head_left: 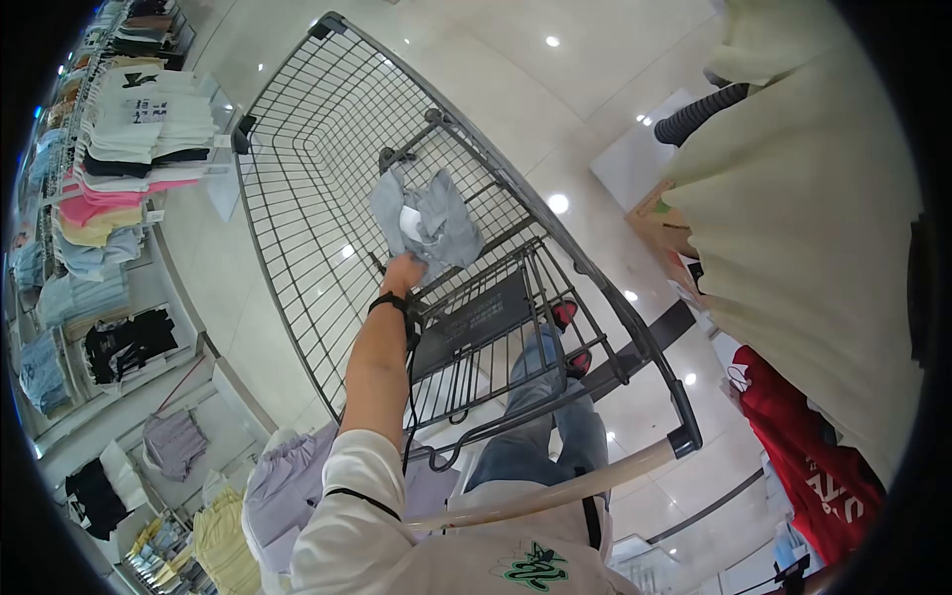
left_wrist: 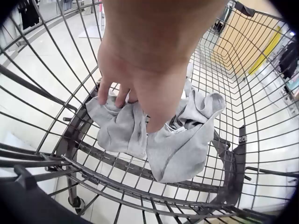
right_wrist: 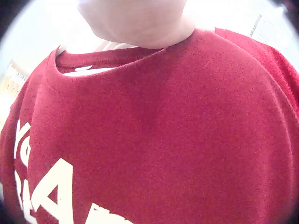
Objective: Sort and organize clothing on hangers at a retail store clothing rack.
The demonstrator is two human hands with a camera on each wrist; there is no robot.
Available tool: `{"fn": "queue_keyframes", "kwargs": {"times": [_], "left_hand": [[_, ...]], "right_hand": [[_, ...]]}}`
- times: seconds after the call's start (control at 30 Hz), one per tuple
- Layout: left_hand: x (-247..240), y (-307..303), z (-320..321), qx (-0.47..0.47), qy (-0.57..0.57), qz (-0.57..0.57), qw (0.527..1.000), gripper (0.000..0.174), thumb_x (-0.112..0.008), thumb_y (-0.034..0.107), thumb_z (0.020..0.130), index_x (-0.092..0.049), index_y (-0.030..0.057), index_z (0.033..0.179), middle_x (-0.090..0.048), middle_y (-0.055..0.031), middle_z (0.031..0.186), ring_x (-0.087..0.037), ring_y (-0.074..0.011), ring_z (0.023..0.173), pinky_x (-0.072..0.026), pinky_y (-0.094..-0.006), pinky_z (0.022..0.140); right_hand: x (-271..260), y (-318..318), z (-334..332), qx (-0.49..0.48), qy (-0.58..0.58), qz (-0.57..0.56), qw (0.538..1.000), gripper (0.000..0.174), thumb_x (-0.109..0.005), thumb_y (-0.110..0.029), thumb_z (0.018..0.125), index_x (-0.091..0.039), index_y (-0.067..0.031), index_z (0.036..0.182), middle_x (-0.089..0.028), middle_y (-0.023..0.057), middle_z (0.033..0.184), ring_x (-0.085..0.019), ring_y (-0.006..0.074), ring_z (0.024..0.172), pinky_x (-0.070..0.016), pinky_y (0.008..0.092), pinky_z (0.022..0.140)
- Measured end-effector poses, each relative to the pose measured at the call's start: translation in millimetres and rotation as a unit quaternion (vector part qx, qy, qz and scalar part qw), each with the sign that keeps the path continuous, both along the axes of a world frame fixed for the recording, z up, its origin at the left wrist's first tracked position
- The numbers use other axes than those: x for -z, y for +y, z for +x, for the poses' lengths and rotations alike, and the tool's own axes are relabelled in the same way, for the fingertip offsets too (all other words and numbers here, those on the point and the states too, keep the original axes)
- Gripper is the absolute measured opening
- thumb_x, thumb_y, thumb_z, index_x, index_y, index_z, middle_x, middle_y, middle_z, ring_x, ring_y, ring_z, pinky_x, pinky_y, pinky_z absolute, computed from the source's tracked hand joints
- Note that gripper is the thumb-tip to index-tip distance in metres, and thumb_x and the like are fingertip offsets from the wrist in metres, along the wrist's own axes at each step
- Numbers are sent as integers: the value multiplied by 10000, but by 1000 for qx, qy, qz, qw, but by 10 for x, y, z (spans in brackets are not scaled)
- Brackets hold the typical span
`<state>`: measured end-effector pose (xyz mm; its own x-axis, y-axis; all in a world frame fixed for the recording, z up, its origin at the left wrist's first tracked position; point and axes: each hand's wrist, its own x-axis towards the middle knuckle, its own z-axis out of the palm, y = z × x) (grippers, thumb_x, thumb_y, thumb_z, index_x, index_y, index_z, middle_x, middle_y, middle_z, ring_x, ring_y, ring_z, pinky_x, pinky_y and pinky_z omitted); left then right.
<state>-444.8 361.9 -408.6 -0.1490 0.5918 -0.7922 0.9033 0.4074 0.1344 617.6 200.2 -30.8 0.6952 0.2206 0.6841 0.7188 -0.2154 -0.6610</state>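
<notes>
A crumpled light grey garment (head_left: pixel 446 223) with a white tag lies low inside the wire shopping cart (head_left: pixel 297 198). My left hand (head_left: pixel 403 273) reaches down into the cart and grips the garment's near edge. The left wrist view shows that hand (left_wrist: pixel 140 88) from above, thumb and fingers on either side of bunched grey cloth (left_wrist: pixel 182 154). A red T-shirt (right_wrist: pixel 163 130) with white lettering fills the right wrist view. My right hand (right_wrist: pixel 140 23) is at its collar, its fingers hidden; I cannot tell what they hold. In the head view the red shirt (head_left: pixel 793 446) is at lower right.
The cart's handle (head_left: pixel 545 486) crosses in front of my body. On the left stand racks of hanging shirts (head_left: pixel 139 119) and folded clothes. A large pale yellow garment (head_left: pixel 803 178) takes up the right side, with a cardboard box (head_left: pixel 659 223) beside it.
</notes>
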Motion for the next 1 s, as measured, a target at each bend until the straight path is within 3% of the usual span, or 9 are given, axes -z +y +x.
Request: {"fn": "queue_keyframes", "kwargs": {"times": [0.07,0.1,0.17,0.3,0.4,0.57,0.67,0.8,1.0], "left_hand": [[-96,12,-2,-15,44,85,995,466,-660,325,834,-707,45,1204,-678,-282,1202,-641,-422,1157,-509,-462,1010],[-198,29,-3,-14,41,91,995,466,-660,325,834,-707,45,1204,-678,-282,1202,-641,-422,1157,-509,-462,1010],[-449,45,-58,-107,60,162,979,354,-663,275,814,-761,14,1032,-722,-270,1040,-688,-430,1009,-553,-472,916],[-1011,199,-286,-144,98,262,949,290,-695,269,791,-766,17,916,-742,-238,924,-713,-418,899,-572,-465,832],[-1484,267,-443,-216,90,351,907,128,-719,163,744,-678,42,742,-720,-188,769,-707,-379,776,-566,-439,759],[-2191,378,-684,-167,84,392,901,153,-742,121,690,-694,51,817,-693,-152,756,-692,-312,762,-543,-395,743],[-2710,478,-611,-189,-16,387,902,220,-736,26,670,-686,51,884,-674,-108,911,-653,-257,934,-510,-358,840],[-3073,714,-615,-100,-88,464,876,205,-717,23,696,-680,49,897,-686,-137,914,-662,-271,927,-518,-386,845],[-4498,876,96,-8,-194,473,859,274,-748,-8,747,-709,38,1014,-697,-105,1097,-627,-222,1056,-449,-336,978]], "right_hand": [[-96,18,-2,4,-9,-7,1000,478,-452,-349,1035,-651,86,1038,-706,178,1034,-685,296,984,-557,412,853],[-173,61,-29,5,-13,-8,1000,479,-452,-349,1035,-651,86,1044,-706,178,1038,-685,296,987,-556,411,856],[-298,150,-16,7,-20,-4,1000,480,-452,-351,1036,-652,85,1055,-707,179,1046,-685,295,993,-555,408,861],[-532,233,-58,17,-21,12,1000,483,-453,-354,1038,-653,83,1078,-710,180,1061,-686,293,1004,-553,404,873],[-833,200,-128,29,-23,24,999,486,-454,-357,1040,-654,82,1095,-711,181,1072,-687,292,1012,-551,400,881],[-1244,28,-281,53,-21,44,997,491,-455,-361,1042,-656,80,1123,-714,182,1091,-688,290,1026,-549,395,895],[-1369,-203,-404,74,-18,47,996,495,-455,-363,1044,-657,79,1140,-716,183,1102,-689,289,1034,-547,391,904],[-1370,-559,-628,111,-8,41,993,502,-456,-367,1046,-658,77,1162,-718,184,1117,-690,287,1045,-545,387,915],[-1553,-1170,-843,164,-17,19,986,512,-458,-372,1049,-660,75,1196,-722,186,1140,-691,284,1061,-542,380,932]]}}
